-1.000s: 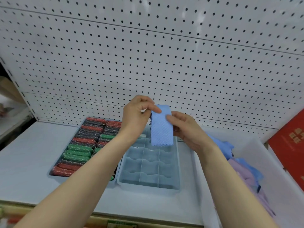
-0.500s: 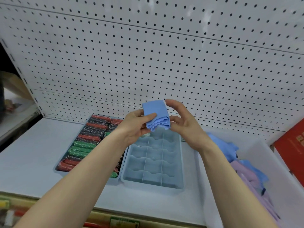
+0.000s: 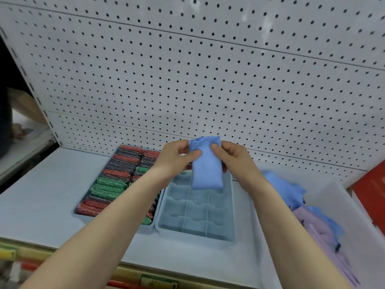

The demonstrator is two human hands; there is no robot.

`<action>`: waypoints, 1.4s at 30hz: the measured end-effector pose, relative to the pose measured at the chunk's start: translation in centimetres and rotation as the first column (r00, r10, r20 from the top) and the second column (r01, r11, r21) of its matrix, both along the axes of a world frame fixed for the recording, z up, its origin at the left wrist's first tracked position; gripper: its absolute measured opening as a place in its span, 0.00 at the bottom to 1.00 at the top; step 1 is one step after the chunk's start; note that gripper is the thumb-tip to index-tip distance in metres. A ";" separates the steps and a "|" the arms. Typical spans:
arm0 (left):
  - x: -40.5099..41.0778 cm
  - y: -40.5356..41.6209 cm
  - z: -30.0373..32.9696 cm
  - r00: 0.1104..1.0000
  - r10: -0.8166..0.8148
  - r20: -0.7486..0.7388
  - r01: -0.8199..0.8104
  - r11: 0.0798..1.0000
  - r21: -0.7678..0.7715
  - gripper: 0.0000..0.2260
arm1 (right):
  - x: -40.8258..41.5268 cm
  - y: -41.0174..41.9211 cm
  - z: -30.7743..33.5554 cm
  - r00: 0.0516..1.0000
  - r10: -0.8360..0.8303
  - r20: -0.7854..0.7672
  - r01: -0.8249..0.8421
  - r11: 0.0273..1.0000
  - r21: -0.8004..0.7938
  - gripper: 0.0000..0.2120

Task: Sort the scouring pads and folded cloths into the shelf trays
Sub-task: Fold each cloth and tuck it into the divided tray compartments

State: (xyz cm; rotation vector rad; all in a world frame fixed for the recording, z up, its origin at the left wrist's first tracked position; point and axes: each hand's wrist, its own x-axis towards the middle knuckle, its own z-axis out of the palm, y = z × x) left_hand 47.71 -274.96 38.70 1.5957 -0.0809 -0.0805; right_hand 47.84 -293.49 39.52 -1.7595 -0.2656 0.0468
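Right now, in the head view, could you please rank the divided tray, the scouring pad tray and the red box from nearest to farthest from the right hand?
From the right hand:
1. Divided tray, just below it.
2. Scouring pad tray, farther left.
3. Red box, far right edge.

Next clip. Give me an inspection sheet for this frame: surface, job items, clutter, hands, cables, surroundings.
Surface: pale grey shelf, bearing two trays and a bin.
Job's things: folded blue cloth held in the air above the divided tray, whose visible compartments hold nothing; scouring pad tray packed with red, green and dark pads; white bin at right with loose blue and lilac cloths.
Clutter: nothing seen.
Hands: left hand and right hand both pinch the cloth near its top.
Cables: nothing seen.
Surroundings: white pegboard behind; red box at far right; price labels along the shelf's front edge.
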 end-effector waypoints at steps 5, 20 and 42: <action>0.3 0.2 -0.2 0.994 0.005 0.105 -0.002 1.000 -0.028 0.10 | -0.1 -0.8 -0.1 0.992 0.114 -0.045 -0.106 0.983 0.149 0.17; 0.1 0.3 -2.1 0.994 -0.063 -0.088 0.057 0.996 -0.068 0.06 | 0.6 0.0 -1.5 0.999 0.003 -0.047 -0.001 0.999 0.042 0.16; 1.5 2.1 -7.4 0.989 -0.107 -0.106 0.108 0.994 0.001 0.15 | 0.4 0.8 -7.2 0.884 0.053 -0.464 -0.042 0.999 0.034 0.08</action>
